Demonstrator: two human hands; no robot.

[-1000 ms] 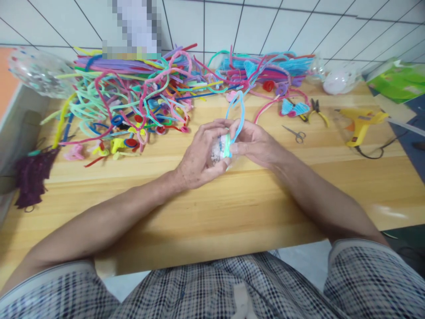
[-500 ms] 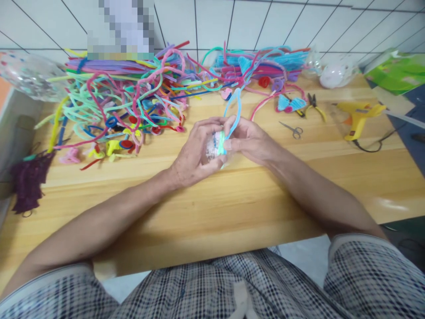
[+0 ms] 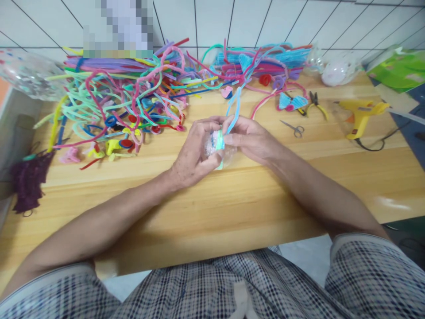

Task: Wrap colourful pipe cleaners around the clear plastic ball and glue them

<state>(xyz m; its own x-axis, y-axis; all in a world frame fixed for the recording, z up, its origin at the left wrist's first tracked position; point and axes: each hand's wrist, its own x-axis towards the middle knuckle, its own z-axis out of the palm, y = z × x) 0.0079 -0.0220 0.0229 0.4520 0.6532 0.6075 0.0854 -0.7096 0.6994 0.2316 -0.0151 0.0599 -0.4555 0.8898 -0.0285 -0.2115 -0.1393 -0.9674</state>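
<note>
Between both hands, over the middle of the table, is a small clear ball [image 3: 210, 146] with whitish bits inside and a green band [image 3: 220, 141] around it. My left hand [image 3: 192, 153] is curled round the ball's left side, thumb on its lower edge. A light blue pipe cleaner [image 3: 236, 110] rises in a loop from the band. My right hand [image 3: 250, 139] pinches the base of this pipe cleaner at the ball's right side. Parts of the ball are hidden behind the fingers.
Piled pipe cleaners [image 3: 109, 99] fill the back left, with a blue bundle [image 3: 265, 60] behind. Small scissors [image 3: 294, 128], pliers [image 3: 314, 106] and a yellow glue gun [image 3: 361, 115] lie at the right. A dark purple piece [image 3: 29, 179] hangs at the left edge.
The light blue loop has tilted and narrowed slightly, and its base lies closer to the green band. My right fingers have shifted a little; my left hand still holds the ball.
</note>
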